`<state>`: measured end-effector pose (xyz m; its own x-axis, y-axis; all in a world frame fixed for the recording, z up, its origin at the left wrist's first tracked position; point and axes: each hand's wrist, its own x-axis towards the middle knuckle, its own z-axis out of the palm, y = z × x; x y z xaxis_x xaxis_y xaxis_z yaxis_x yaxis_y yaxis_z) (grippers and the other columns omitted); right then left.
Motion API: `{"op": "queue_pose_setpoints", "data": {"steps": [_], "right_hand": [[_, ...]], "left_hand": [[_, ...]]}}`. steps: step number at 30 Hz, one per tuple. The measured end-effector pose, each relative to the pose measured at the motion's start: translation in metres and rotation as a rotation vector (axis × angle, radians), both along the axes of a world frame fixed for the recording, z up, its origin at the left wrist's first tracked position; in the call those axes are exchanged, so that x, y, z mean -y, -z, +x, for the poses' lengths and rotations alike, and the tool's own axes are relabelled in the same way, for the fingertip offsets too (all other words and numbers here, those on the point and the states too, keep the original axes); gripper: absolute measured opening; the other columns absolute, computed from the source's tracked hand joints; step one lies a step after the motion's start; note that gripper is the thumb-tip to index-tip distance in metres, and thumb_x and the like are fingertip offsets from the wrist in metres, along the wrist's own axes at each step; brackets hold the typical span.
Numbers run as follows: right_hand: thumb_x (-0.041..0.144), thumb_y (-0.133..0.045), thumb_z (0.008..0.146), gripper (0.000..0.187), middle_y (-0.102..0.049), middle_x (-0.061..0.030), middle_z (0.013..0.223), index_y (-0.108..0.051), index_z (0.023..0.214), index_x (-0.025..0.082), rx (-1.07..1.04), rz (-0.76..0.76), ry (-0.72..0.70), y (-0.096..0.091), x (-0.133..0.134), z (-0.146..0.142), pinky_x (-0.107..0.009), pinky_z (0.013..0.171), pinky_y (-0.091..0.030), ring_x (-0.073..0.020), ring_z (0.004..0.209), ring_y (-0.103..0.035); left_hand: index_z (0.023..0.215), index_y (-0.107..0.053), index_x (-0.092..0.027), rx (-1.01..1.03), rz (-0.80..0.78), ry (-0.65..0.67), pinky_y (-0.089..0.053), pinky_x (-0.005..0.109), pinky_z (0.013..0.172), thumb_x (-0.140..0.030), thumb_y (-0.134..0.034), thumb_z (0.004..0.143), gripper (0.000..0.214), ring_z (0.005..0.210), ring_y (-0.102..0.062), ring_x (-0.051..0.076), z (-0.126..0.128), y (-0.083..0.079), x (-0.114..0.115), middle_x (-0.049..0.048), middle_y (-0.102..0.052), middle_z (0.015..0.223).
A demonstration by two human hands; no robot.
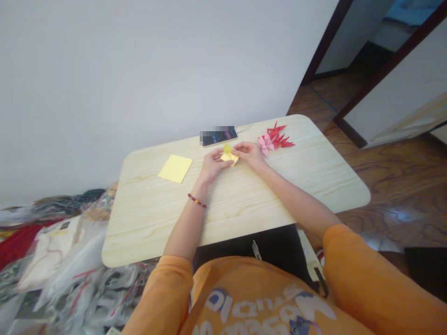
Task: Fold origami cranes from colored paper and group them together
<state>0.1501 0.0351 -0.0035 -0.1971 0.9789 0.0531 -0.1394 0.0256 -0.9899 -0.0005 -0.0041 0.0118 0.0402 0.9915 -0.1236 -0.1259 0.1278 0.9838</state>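
Folded yellow paper (230, 158) is over the table (150, 214), near the phone (220, 136), pinched by the fingertips of left hand (212, 166) and right hand (250, 154); a flat yellow sheet (175, 168) lies leftward; beside the table, plastic bags (75, 260) hold contents too blurred to name

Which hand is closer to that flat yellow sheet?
The left hand: it is just right of the flat yellow sheet, not touching. The right hand is farther off, at the folded yellow paper's right side.
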Motion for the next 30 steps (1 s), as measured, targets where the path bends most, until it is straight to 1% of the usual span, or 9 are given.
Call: {"op": "queue_pose_setpoints", "data": {"steps": [7, 11, 15, 18, 23, 26, 30], "right_hand": [[0.046, -0.083, 0.046, 0.043, -0.066, -0.0010, 0.068, -0.063, 0.070, 0.017, -0.027, -0.012, 0.006, -0.0016, 0.0001, 0.0004, -0.028, 0.056, -0.050, -0.0139, 0.061, -0.059], [0.047, -0.083, 0.047, 0.044, -0.066, -0.0014, 0.069, -0.063, 0.071, 0.017, -0.026, 0.013, 0.020, -0.0003, -0.0006, 0.0003, -0.027, 0.055, -0.050, -0.0144, 0.062, -0.060], [0.047, -0.084, 0.044, 0.045, -0.066, -0.0011, 0.068, -0.063, 0.070, 0.017, -0.044, -0.006, 0.034, -0.0023, 0.0006, 0.0000, -0.026, 0.053, -0.049, -0.0142, 0.061, -0.060], [0.047, -0.084, 0.043, 0.045, -0.066, -0.0005, 0.066, -0.063, 0.069, 0.018, -0.047, -0.010, 0.028, -0.0044, 0.0016, -0.0003, -0.026, 0.053, -0.049, -0.0135, 0.060, -0.059], [0.049, -0.083, 0.045, 0.044, -0.066, -0.0014, 0.068, -0.063, 0.070, 0.018, -0.029, 0.010, 0.007, -0.0043, 0.0012, -0.0006, -0.027, 0.054, -0.049, -0.0142, 0.061, -0.060], [0.048, -0.083, 0.046, 0.044, -0.066, -0.0018, 0.069, -0.063, 0.070, 0.017, -0.028, 0.008, 0.004, -0.0040, 0.0011, -0.0009, -0.028, 0.056, -0.050, -0.0148, 0.062, -0.060], [0.047, -0.084, 0.043, 0.044, -0.067, -0.0019, 0.069, -0.065, 0.069, 0.017, -0.049, -0.014, 0.017, -0.0044, 0.0014, -0.0015, -0.027, 0.055, -0.050, -0.0144, 0.062, -0.060]], "left_hand": [[0.101, -0.063, -0.013, -0.006, 0.015, 0.012, -0.053, 0.035, 0.077, -0.021, -0.085, 0.041, 0.064, 0.075, -0.067, 0.018, -0.0009, 0.0015, -0.0008, 0.0055, -0.071, 0.089], [0.103, -0.062, -0.014, 0.025, 0.023, 0.039, -0.052, 0.036, 0.082, -0.018, -0.085, 0.039, 0.068, 0.078, -0.068, 0.018, -0.0022, 0.0029, -0.0016, 0.0052, -0.072, 0.090], [0.105, -0.062, -0.015, 0.037, 0.029, 0.064, -0.051, 0.037, 0.085, -0.018, -0.085, 0.040, 0.070, 0.080, -0.068, 0.019, -0.0027, 0.0031, -0.0013, 0.0050, -0.072, 0.090], [0.104, -0.062, -0.015, 0.050, 0.027, 0.057, -0.052, 0.036, 0.083, -0.018, -0.085, 0.041, 0.067, 0.080, -0.068, 0.019, -0.0018, 0.0024, -0.0007, 0.0048, -0.072, 0.090], [0.100, -0.063, -0.016, 0.054, -0.001, 0.019, -0.054, 0.035, 0.076, -0.025, -0.084, 0.046, 0.058, 0.078, -0.067, 0.019, -0.0001, 0.0025, -0.0005, 0.0036, -0.072, 0.086], [0.100, -0.063, -0.016, 0.062, 0.000, 0.015, -0.054, 0.035, 0.076, -0.025, -0.084, 0.046, 0.059, 0.078, -0.067, 0.019, -0.0001, 0.0023, -0.0007, 0.0033, -0.072, 0.085], [0.100, -0.064, -0.016, 0.073, 0.003, 0.011, -0.054, 0.033, 0.074, -0.024, -0.085, 0.045, 0.060, 0.076, -0.067, 0.018, -0.0004, 0.0010, -0.0004, 0.0029, -0.072, 0.084]]}}
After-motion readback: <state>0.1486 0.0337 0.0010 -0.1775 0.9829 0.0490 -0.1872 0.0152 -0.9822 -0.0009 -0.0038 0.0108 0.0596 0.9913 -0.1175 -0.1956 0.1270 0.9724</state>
